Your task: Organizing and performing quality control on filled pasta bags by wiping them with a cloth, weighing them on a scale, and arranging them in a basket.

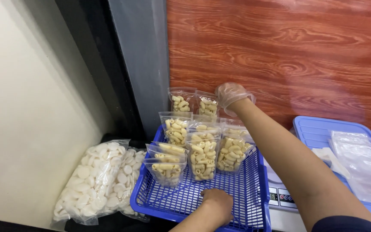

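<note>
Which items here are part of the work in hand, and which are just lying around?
In use:
- pasta pouches
- blue basket
- right hand, gloved, at the back pouches
- left hand, on the basket floor

Lying about:
- bags of white discs
- blue tray with empty pouches

Seven small clear pouches of macaroni [202, 161] stand in one blue mesh basket [245, 202]. Two large bags of white round chips [95, 180] lie beside it. One blue tray [318, 131] holds a stack of empty pouches [359, 157], too many to count.
</note>
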